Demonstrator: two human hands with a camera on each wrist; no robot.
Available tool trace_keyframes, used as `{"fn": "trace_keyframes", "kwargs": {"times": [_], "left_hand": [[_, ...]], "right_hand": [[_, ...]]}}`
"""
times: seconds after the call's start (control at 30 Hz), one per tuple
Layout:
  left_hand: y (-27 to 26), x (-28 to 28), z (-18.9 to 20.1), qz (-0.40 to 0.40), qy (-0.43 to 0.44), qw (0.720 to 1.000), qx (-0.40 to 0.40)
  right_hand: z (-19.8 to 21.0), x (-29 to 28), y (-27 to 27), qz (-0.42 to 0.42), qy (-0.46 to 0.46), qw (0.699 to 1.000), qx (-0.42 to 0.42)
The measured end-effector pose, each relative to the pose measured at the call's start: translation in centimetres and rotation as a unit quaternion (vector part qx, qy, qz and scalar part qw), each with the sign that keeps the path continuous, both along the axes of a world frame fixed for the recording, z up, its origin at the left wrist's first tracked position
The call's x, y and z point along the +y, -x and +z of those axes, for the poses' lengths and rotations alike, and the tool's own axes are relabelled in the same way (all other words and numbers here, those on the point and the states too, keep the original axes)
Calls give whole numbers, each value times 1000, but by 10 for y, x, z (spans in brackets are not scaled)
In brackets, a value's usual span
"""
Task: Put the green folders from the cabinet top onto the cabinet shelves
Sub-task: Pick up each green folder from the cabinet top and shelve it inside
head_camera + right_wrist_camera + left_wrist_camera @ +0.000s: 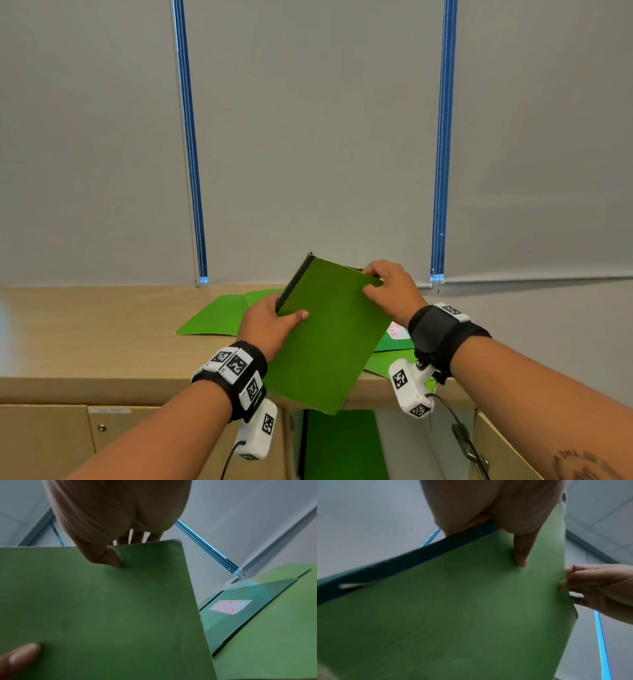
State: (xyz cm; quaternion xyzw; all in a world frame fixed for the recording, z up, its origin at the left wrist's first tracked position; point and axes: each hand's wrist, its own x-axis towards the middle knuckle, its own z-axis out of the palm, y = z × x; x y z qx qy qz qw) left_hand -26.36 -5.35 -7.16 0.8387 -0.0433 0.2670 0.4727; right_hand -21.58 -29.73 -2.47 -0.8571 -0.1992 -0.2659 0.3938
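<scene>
A green folder [325, 335] with a dark spine is held tilted above the front edge of the wooden cabinet top [85, 329]. My left hand [274, 320] grips its spine edge, thumb on the cover [520, 555]. My right hand [387, 286] pinches the far right corner, thumb on the cover [106, 558]. More green folders [219, 315] lie flat on the cabinet top behind and under it; one carries a white label [229, 606] with red writing. Another green folder [342, 445] stands inside the open cabinet below.
Grey roller blinds [308, 137] with blue bead chains [191, 154] hang behind the cabinet. A closed cabinet door [44, 442] is at lower left, and an open door with a hinge [469, 445] is at lower right.
</scene>
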Motion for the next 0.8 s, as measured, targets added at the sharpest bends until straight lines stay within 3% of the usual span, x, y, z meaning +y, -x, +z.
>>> {"fn": "trace_keyframes", "kwargs": {"times": [0.07,0.17,0.3,0.43,0.53,0.63,0.8], "left_hand": [[7,0,5,12,6,999,-34],[18,0,12,33,49,993,-99],[36,-2,19,40,152,973,-170],[39,-2,14,93,215,957,-171],[38,2,-3,122,197,961,-149],[32,7,-35,118,194,969,-96],[24,12,-103,96,261,961,-2]], "right_hand": [[-1,0,0,-41,-62,997,-27],[-5,3,7,-79,-207,975,29],[-18,9,16,73,-390,904,158],[-33,12,34,131,-343,913,178],[-50,7,38,139,-338,910,196],[-72,3,44,129,-332,909,214],[-127,-4,46,118,-307,905,270]]}}
